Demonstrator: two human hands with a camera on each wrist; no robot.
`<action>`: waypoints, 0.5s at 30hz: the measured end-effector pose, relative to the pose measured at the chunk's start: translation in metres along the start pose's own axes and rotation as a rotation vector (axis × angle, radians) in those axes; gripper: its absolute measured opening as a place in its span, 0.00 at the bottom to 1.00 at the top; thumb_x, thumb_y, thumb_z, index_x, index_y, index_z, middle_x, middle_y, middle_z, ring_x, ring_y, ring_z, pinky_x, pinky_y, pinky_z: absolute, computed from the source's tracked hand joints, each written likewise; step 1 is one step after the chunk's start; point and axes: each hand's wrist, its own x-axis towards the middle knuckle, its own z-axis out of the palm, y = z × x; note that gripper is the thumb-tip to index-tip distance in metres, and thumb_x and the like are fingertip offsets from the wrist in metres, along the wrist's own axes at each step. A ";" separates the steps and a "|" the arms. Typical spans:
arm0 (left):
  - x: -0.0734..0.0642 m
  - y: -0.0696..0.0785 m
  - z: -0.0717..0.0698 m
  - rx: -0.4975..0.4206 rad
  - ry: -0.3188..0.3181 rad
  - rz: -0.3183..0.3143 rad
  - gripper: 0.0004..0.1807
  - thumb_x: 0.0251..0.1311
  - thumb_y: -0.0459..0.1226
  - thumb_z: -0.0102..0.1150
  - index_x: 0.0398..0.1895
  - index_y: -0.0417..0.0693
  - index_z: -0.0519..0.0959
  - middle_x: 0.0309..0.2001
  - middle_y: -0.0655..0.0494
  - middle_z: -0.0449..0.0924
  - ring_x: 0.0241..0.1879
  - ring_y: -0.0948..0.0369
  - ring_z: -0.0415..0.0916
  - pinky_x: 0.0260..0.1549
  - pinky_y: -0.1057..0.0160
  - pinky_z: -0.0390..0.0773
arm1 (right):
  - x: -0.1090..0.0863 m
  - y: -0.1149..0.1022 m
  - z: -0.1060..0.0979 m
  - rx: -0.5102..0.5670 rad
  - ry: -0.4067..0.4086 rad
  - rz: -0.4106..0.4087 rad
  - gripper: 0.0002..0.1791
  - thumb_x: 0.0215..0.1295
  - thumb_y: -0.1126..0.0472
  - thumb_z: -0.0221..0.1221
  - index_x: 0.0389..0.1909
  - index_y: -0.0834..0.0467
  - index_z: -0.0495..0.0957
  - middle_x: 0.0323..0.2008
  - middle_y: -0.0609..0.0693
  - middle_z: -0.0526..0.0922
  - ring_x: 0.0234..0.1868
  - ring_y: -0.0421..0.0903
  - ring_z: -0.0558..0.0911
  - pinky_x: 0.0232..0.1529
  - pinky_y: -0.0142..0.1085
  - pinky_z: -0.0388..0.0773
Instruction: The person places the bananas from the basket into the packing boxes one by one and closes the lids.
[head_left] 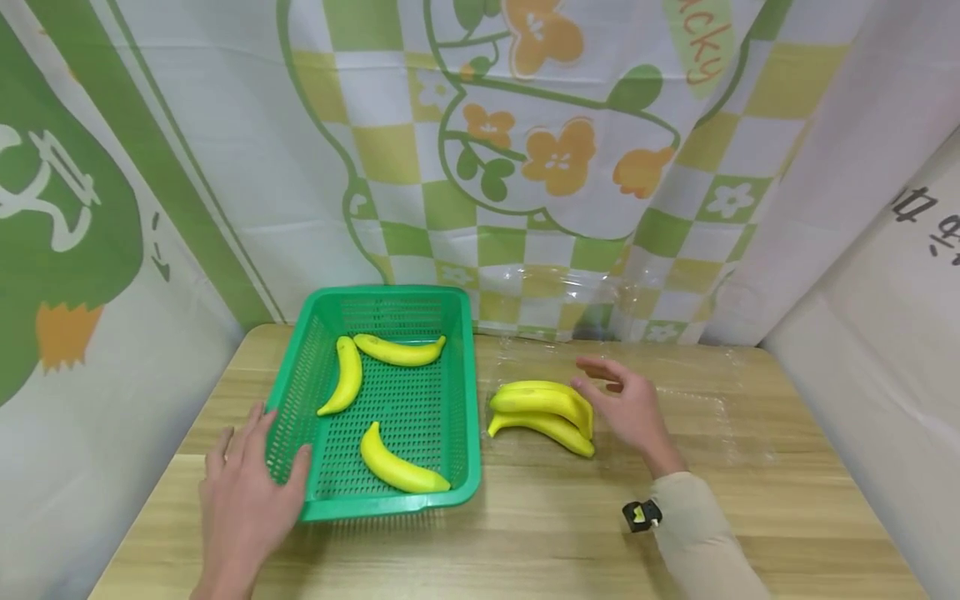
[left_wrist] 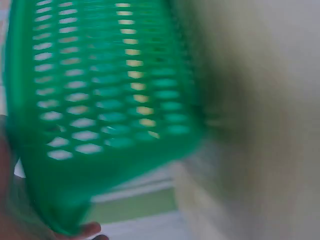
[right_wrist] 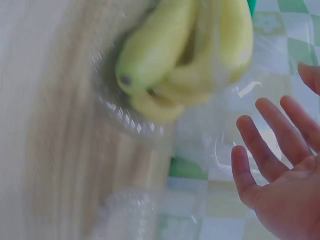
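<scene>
Against the left rim of a green plastic basket [head_left: 470, 400] rests my left hand [head_left: 251, 500], its fingers extended. Three yellow bananas lie apart inside: an upright-lying banana [head_left: 348, 377], a banana at the back [head_left: 401, 351] and a banana at the front [head_left: 401, 467]. To the right, several bananas [head_left: 540, 400] lie together in a clear plastic container [head_left: 712, 417]. Just beside them hovers my right hand [head_left: 626, 408], fingers loosely spread and holding nothing. In the right wrist view, its palm [right_wrist: 295, 195] shows next to the bananas [right_wrist: 160, 50] behind clear plastic.
A wooden table [head_left: 540, 542] bears everything. Behind it hangs a patterned green and white cloth [head_left: 450, 233], with pale cloth walls at both sides. The container's transparent lid [head_left: 600, 287] stands up near the back cloth. A small black device [head_left: 642, 516] is on my right wrist.
</scene>
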 end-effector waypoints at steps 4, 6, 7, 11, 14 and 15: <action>0.010 0.035 -0.014 -0.044 0.077 0.103 0.37 0.74 0.48 0.58 0.80 0.42 0.64 0.83 0.39 0.58 0.80 0.29 0.51 0.65 0.16 0.56 | 0.003 -0.003 -0.020 0.008 0.051 0.028 0.28 0.77 0.43 0.62 0.69 0.54 0.78 0.66 0.55 0.84 0.67 0.55 0.82 0.70 0.53 0.77; 0.016 0.058 -0.019 -0.089 0.110 0.190 0.35 0.72 0.46 0.60 0.78 0.42 0.67 0.82 0.39 0.62 0.79 0.29 0.54 0.65 0.16 0.57 | 0.007 -0.006 -0.029 0.011 0.077 0.045 0.29 0.77 0.43 0.61 0.71 0.55 0.76 0.66 0.56 0.84 0.66 0.54 0.83 0.68 0.48 0.79; 0.019 0.071 -0.021 -0.112 0.120 0.236 0.35 0.71 0.45 0.61 0.77 0.42 0.68 0.81 0.40 0.63 0.79 0.29 0.55 0.66 0.16 0.57 | 0.010 -0.007 -0.033 0.020 0.091 0.053 0.30 0.77 0.44 0.61 0.72 0.55 0.75 0.66 0.57 0.84 0.66 0.54 0.83 0.67 0.45 0.79; 0.036 0.118 -0.020 -0.224 0.065 0.363 0.34 0.72 0.44 0.61 0.78 0.43 0.69 0.81 0.44 0.64 0.81 0.34 0.55 0.72 0.21 0.56 | 0.020 -0.018 -0.048 0.039 0.142 0.078 0.32 0.78 0.45 0.60 0.76 0.55 0.71 0.68 0.58 0.82 0.67 0.56 0.81 0.65 0.37 0.77; 0.052 0.150 -0.013 -0.318 -0.066 0.375 0.33 0.75 0.46 0.58 0.80 0.47 0.67 0.83 0.49 0.62 0.83 0.40 0.53 0.78 0.28 0.55 | 0.030 -0.025 -0.057 0.082 0.185 0.105 0.33 0.79 0.46 0.59 0.78 0.55 0.68 0.70 0.59 0.81 0.70 0.56 0.79 0.67 0.37 0.76; 0.057 0.159 -0.010 -0.345 -0.113 0.369 0.33 0.76 0.47 0.57 0.80 0.49 0.66 0.83 0.51 0.61 0.84 0.42 0.52 0.79 0.30 0.55 | 0.033 -0.027 -0.060 0.094 0.198 0.119 0.34 0.79 0.45 0.58 0.79 0.55 0.67 0.70 0.59 0.80 0.70 0.56 0.78 0.67 0.38 0.76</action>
